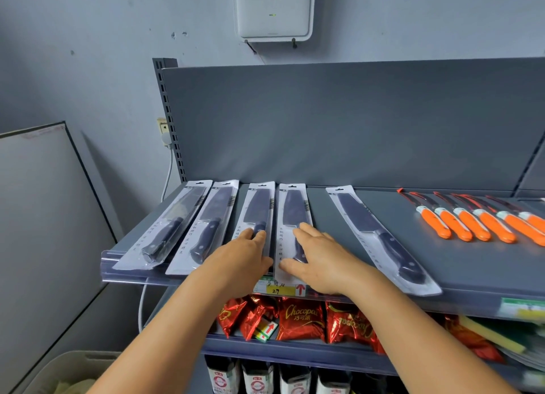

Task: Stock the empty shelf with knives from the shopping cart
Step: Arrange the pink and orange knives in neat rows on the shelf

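- Shelf (339, 216): five packaged knives with dark handles lie flat on it, four side by side at left, the fifth (383, 237) apart and angled.
- Left hand (241, 258): fingers straight, flat on the third knife (258, 213).
- Right hand (321, 261): fingers straight, resting on the fourth knife (293, 213) (handle partly covered).
- Orange-handled knives (477, 222) lie in a row at right.

This is a small shop: a grey metal display shelf (339, 216) with a price label (280, 289) on its front edge, packaged knives (256, 216) laid in a row, red snack packets (300, 320) and bottles (256, 379) on tiers below.
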`<state>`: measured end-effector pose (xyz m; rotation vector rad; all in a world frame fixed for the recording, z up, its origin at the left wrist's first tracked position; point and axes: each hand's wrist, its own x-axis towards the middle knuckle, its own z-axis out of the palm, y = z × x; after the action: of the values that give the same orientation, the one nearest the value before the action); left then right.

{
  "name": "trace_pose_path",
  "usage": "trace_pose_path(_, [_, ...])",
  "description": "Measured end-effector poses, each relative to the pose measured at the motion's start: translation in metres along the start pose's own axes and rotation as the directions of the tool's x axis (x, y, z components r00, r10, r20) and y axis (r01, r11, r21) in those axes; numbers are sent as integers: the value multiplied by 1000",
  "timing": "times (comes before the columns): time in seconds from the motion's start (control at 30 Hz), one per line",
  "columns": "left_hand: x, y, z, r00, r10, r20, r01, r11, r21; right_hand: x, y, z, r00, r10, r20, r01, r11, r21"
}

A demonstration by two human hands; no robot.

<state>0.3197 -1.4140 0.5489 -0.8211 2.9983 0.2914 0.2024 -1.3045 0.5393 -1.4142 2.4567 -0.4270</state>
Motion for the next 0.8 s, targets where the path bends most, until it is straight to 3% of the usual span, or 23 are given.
trace_pose_path(0.2, [-6,21,5,982,149,-116,-156,986,-55,-15,25,-21,989,52,-140,-60,997,-56])
trace_pose_path(0.3, [-3,39,9,970,231,-72,-235,971,-55,-19,54,-34,952,249,-180,-281,943,-179])
trace_pose_path(0.4, [2,47,13,971,235,-39,-236,971,-27,-24,75,-35,919,385,-82,-393,908,-147])
trace_pose_path(0.57, [4,51,12,977,215,-12,-215,976,-38,-29,74,-34,963,266,-40,-269,946,-180])
trace_pose_path(0.8, [2,53,12,977,210,-21,-211,975,-65,-15,55,-19,988,155,-8,-155,986,-64])
